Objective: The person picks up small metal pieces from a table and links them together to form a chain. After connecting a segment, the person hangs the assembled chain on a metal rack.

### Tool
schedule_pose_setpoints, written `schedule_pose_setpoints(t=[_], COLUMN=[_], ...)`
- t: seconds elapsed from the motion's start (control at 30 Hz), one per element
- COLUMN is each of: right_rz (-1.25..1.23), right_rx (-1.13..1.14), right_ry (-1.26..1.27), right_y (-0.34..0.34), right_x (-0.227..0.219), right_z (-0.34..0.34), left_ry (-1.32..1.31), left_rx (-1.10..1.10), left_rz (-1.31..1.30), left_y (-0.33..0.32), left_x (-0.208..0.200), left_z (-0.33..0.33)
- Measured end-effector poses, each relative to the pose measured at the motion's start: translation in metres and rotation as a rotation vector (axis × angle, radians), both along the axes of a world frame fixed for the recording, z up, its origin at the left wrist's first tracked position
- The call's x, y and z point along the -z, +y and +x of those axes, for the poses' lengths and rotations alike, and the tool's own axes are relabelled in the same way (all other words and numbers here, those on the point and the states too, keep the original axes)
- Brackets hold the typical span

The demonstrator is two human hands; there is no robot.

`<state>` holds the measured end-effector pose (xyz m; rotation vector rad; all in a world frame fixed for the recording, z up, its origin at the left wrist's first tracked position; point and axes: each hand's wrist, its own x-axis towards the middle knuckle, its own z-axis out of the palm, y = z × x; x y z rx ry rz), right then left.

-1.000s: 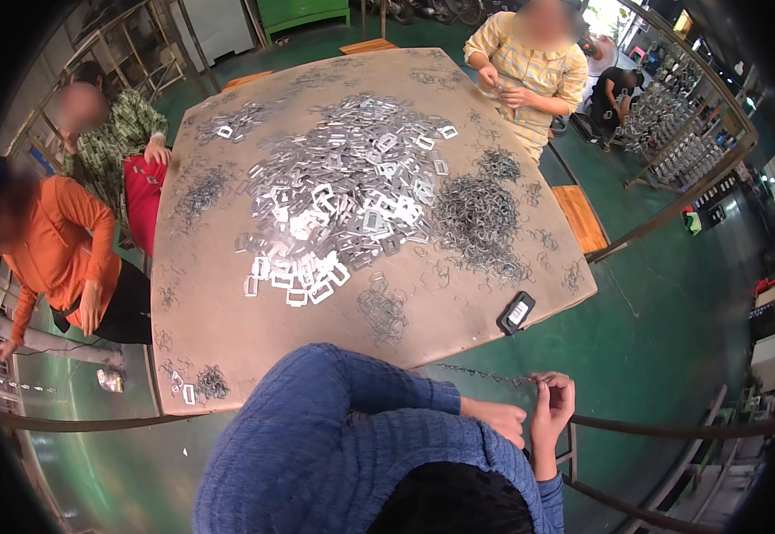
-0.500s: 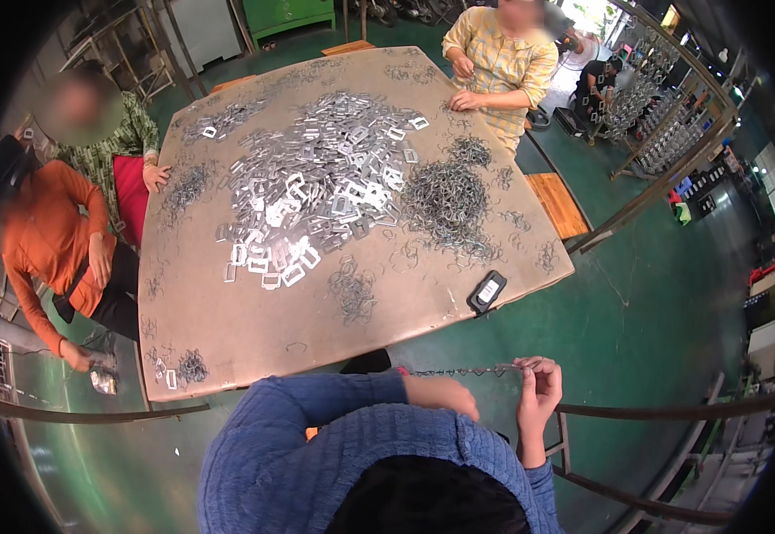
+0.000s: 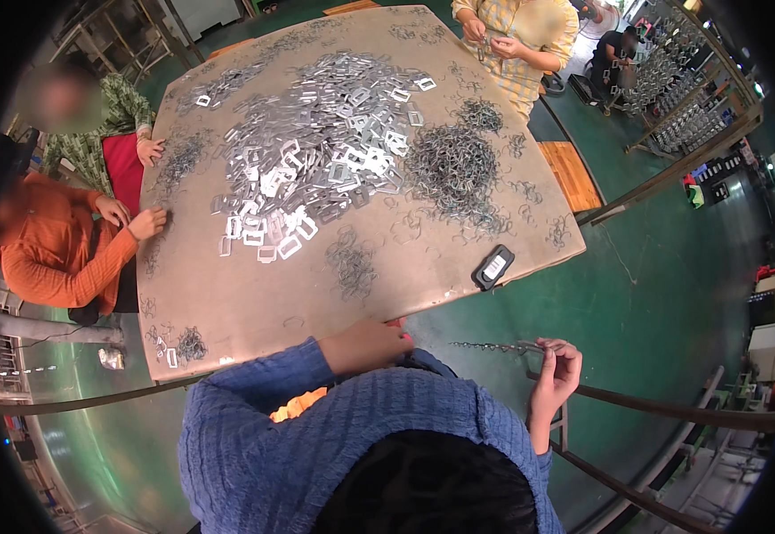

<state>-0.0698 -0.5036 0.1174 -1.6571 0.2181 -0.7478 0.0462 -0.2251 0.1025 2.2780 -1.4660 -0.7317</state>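
My right hand [image 3: 557, 367] is raised to the right of the table's near edge, its thumb and fingers pinched on one end of a thin chain of linked wire hooks [image 3: 494, 346]. The chain stretches leftward from the fingertips, and its far end is apart from my left hand. Beside the near edge of the table is my left hand [image 3: 371, 343], seen from the back. Its fingers are mostly hidden, so whether it holds anything does not show. A small red thing [image 3: 403, 329] is next to its fingertips; its kind is unclear.
On the brown-topped table [image 3: 236, 329] lie a heap of flat metal frames [image 3: 343, 165], a pile of wire hooks [image 3: 452, 169], smaller hook clusters [image 3: 350, 264] and a black device [image 3: 493, 267]. Co-workers sit at the left and far right. A metal rail [image 3: 672, 408] runs right of me.
My left hand has moved left, away from the chain, to the table's near edge. My right hand keeps its pinch. The orange-sleeved co-worker's lower hand has come up to the table edge.
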Motion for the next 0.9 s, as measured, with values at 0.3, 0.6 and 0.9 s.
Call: schedule_pose_setpoints(t=[0.3,0.6,0.9], right_rz=[-0.042,-0.015,-0.014], right_rx=[-0.044,-0.298,-0.47], right_ry=[-0.041,0.019,0.071], right_y=[-0.047,-0.081,-0.077], right_x=[0.0,-0.003,0.001], right_z=[0.006,0.008,0.025], left_ry=[-0.095,-0.288,-0.284], left_rx=[-0.013,-0.093,-0.135], left_rz=[0.098,-0.07,-0.188], left_y=[-0.026,-0.074,-0.093], left_x=[0.006,0.01,0.011], left_z=[-0.033,-0.098,-0.105])
